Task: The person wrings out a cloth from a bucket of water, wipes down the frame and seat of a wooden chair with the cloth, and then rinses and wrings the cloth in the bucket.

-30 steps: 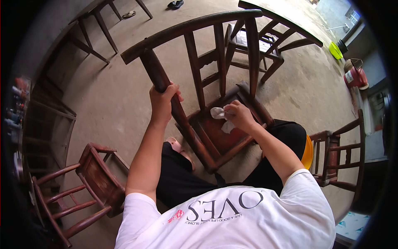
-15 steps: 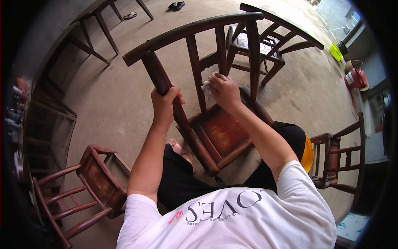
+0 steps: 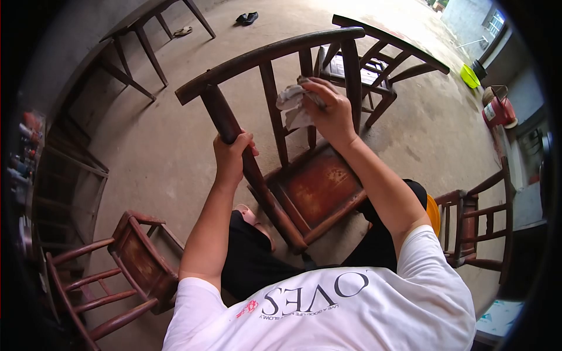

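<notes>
A dark brown wooden chair [image 3: 319,187] stands tilted between my knees, its curved top rail away from me and its worn reddish seat close to my legs. My left hand [image 3: 233,153] is wrapped round the chair's left back post, below the top rail. In my right hand [image 3: 332,114] is a crumpled whitish cloth [image 3: 295,106] with dark smudges, gripped between thumb and fingers. The cloth hangs in front of the back slats and overlaps them in this view. Part of the right back post is hidden behind my right hand.
Behind stands another wooden chair [image 3: 383,79] with something pale on its seat. More chairs lie to the left [image 3: 140,257] and right [image 3: 468,225]. A dark table [image 3: 140,20], black shoes [image 3: 247,19], a lime-green basin [image 3: 469,76] and a red bucket [image 3: 497,111] are farther off.
My right hand has lifted off the slats, moving up and slightly right with the cloth, which now hangs looser. My left hand keeps its hold on the post; the view has shifted slightly.
</notes>
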Motion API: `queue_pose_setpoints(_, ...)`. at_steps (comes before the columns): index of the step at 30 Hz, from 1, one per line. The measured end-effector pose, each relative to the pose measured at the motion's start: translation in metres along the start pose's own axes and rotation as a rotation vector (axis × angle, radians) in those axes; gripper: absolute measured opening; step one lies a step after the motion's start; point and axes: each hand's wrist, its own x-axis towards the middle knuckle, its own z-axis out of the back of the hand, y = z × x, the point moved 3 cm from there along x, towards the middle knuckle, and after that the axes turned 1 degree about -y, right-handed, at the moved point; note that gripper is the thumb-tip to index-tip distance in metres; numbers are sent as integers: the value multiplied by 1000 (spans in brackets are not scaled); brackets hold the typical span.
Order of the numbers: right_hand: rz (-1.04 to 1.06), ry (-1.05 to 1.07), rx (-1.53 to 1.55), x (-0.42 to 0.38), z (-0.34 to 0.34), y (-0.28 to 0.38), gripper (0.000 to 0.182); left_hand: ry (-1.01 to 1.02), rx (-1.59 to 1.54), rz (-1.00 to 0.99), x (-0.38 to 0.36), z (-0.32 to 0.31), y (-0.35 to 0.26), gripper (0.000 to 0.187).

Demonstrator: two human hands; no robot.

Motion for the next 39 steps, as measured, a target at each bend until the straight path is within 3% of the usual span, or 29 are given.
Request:
queue_pose_setpoints(1,-4,-3,2,4,-2,-5,27,0,-3,-1,0,0,0,13)
queue_pose_setpoints(3,154,291,-342,8,-16,-8,28,-2,-8,-4,1,0,0,13)
queue_pose_setpoints(7,71,211,-301,4,-31,-5,25,-8,-17,-12,2,1,1,13)
queue_pose_setpoints(9,-169,142,-36,6,-35,-10,25,-2,-18,-7,1,1,1,13)
queue_pose_setpoints(13,-255,-27,236,-12,-47,-5,24,-9,-36,4,2,2,4,12)
queue_pose_setpoints(16,-193,-37,331,-35,-50,3,23,0,-38,-5,2,2,5,13)
queue_pose_setpoints(17,-197,86,149,-51,-50,11,22,-1,-37,-11,2,2,5,13)
queue_pose_setpoints(20,-262,224,117,-95,-52,-12,21,-10,-56,-21,2,0,2,13)
queue_pose_setpoints(23,-248,62,168,-68,-31,-1,20,-11,-25,-11,-2,2,3,14)
queue_pose_setpoints(28,127,-157,45,40,-14,42,26,-27,-1,32,1,1,2,16)
queue_pose_setpoints(34,242,-216,-134,57,-50,36,22,-26,-34,14,3,2,6,16)
queue_pose_setpoints(39,153,220,-324,-47,-73,25,12,8,3,10,6,2,5,14)
